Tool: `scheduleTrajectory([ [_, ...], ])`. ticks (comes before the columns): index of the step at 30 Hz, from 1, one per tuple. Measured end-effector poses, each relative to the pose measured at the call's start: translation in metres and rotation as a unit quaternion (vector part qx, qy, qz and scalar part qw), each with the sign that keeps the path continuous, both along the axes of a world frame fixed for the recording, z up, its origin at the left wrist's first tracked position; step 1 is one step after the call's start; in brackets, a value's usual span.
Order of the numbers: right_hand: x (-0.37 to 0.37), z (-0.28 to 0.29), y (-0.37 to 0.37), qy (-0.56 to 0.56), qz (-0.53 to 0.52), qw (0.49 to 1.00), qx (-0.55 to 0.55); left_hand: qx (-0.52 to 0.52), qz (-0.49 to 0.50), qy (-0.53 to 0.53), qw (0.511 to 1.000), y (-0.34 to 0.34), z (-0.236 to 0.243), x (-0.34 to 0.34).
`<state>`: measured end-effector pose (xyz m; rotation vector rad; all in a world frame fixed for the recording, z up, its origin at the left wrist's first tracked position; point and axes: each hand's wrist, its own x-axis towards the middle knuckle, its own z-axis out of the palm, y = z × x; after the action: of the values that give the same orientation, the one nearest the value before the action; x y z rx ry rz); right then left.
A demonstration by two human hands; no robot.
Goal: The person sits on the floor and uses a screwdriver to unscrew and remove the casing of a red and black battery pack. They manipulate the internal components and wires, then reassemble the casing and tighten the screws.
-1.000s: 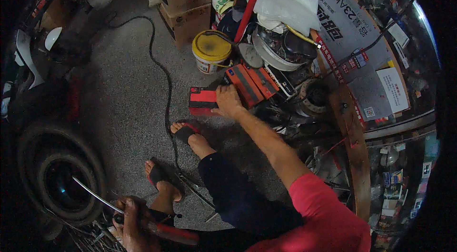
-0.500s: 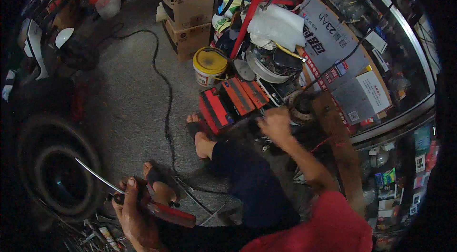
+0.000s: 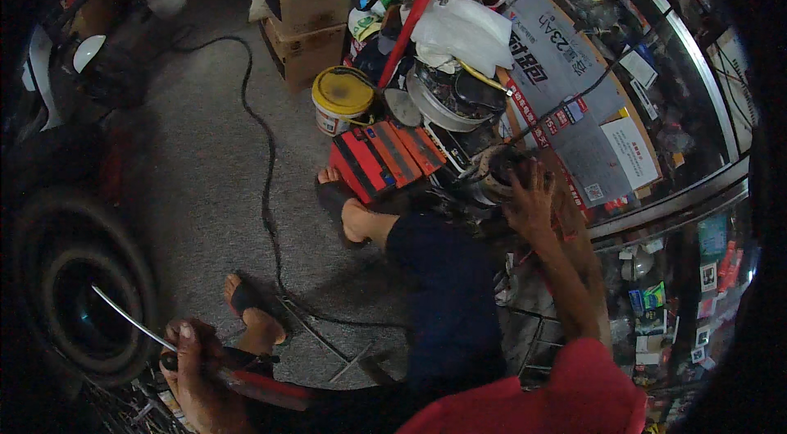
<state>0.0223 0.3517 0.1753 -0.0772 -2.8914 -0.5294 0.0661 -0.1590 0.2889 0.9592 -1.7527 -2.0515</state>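
Observation:
My left hand (image 3: 195,381) is closed around a red-handled tool (image 3: 266,389) at the lower left. A thin, slightly curved metal rod (image 3: 123,315) sticks out past my thumb toward the tyre (image 3: 78,303); how it joins the handle is hidden by my fingers. To the right of my knee, my right hand (image 3: 533,204) is stretched out with its fingers apart. Its fingertips are beside a dark round metal part (image 3: 497,176); I cannot tell whether they touch it. Nothing shows in that hand.
Red batteries (image 3: 385,159) stand beyond my foot, with a yellow-lidded bucket (image 3: 344,91) behind them. Stacked cardboard boxes (image 3: 305,4) are farther back. A black cable (image 3: 269,180) snakes across the floor. A glass display case (image 3: 680,221) runs along the right. Loose tools (image 3: 143,405) lie near the tyre.
My right hand has moved right and its fingers have spread beside the round part. The view has shifted a little. My left hand still grips the red-handled tool.

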Motion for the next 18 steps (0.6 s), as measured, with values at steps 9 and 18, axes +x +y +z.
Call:
scheduleTrajectory([
  [9,-0.002,0.021,0.008,0.045,0.092,0.993,-0.062,0.055,-0.117,0.01,0.992,0.019,-0.019,-0.019],
  [18,0.041,0.019,0.105,0.207,0.074,0.966,-0.137,0.114,-0.086,-0.017,0.99,0.057,-0.009,-0.027],
])
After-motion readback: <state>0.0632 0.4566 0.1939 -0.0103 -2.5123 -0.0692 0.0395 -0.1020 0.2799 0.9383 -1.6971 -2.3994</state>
